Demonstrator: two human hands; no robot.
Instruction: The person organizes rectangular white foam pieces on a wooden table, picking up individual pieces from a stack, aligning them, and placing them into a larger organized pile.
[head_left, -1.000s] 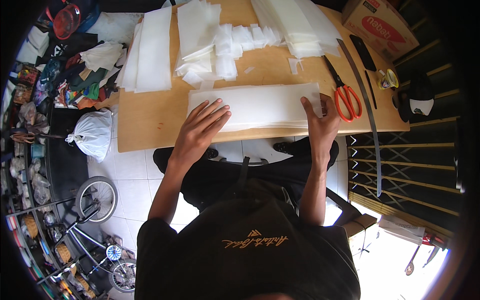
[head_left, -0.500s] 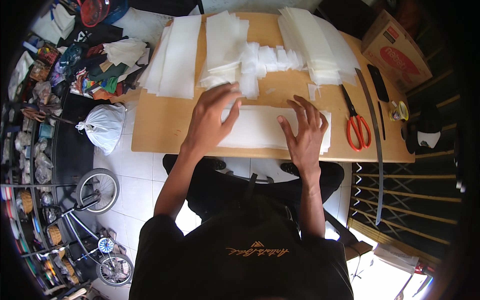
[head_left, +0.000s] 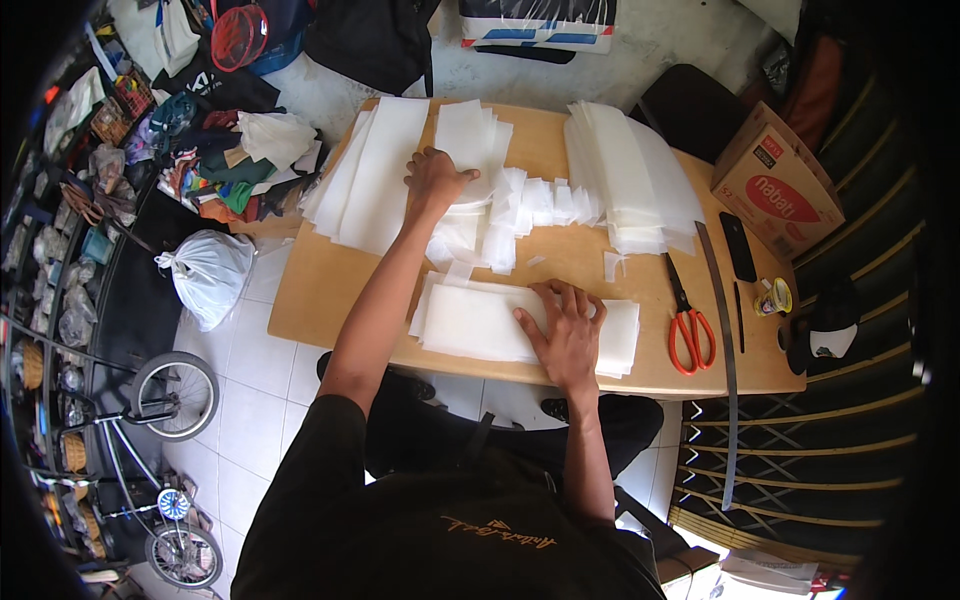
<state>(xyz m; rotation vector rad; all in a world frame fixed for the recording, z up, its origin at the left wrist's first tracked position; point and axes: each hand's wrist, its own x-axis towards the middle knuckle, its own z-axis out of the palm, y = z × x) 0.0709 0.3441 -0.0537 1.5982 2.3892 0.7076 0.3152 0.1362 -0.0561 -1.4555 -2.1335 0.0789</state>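
Right hand (head_left: 566, 330) spread, sheets (head_left: 475, 322) beneath; left hand (head_left: 438, 182) curled over pile (head_left: 462, 122), grip unclear. Likely fetching; needs a pinch.

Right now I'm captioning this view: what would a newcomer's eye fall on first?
Probably the scissors, orange-handled on the table, to the right of the right hand. That hand rests on the near white sheets, while the left hand is at the far strips. The carton at the table's far right may stand out too.
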